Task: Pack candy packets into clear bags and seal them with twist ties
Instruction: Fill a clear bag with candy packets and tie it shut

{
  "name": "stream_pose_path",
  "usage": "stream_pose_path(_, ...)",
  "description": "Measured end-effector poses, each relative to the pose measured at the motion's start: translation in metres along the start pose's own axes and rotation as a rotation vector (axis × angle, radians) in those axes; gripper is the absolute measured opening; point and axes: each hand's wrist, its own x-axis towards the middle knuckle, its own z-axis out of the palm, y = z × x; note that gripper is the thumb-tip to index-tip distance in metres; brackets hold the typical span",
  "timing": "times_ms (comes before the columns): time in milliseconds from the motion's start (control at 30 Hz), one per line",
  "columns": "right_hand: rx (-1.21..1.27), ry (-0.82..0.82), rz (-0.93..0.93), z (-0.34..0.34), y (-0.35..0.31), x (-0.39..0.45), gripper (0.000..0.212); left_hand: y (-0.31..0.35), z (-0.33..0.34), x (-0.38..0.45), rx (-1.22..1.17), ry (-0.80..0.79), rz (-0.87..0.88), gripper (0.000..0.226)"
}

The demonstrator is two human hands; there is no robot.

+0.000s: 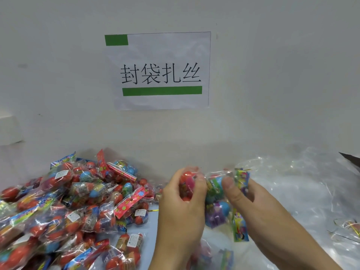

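Observation:
My left hand (181, 207) grips a red and pink candy packet (187, 182), fingers curled round it. My right hand (259, 211) pinches a clear bag (224, 193) that holds blue, green and purple candy packets; the thumb presses its front. The two hands are close together above the blue table, the red packet right beside the bag. A colourful flat packet (240, 228) hangs at the bag's lower part. Whether the red packet is inside the bag, I cannot tell.
A large heap of filled candy bags (74, 207) covers the table's left side. Crumpled clear plastic (303, 184) lies at the right, with thin twist ties (350, 228) near the right edge. A white wall with a paper sign (159, 71) stands behind.

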Motion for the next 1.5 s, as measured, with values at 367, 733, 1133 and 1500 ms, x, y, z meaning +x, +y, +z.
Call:
stream_pose_path(367,-0.05,0.048,-0.026,0.006,0.001,-0.003,0.05,-0.001,0.006,-0.002,-0.143,-0.031,-0.095,0.036)
stream_pose_path(733,0.03,0.07,-0.057,0.002,0.002,-0.002,0.038,-0.008,-0.001,0.002,-0.124,-0.112,-0.136,0.056)
stream_pose_path(1133,0.119,0.277,0.037,-0.053,0.01,-0.001,0.024,-0.006,-0.062,0.005,0.687,-0.755,-0.259,0.055)
stream_pose_path(1500,0.082,0.149,0.089,-0.064,0.001,-0.01,0.039,-0.043,-0.077,0.019,0.87,-0.418,-0.103,0.014)
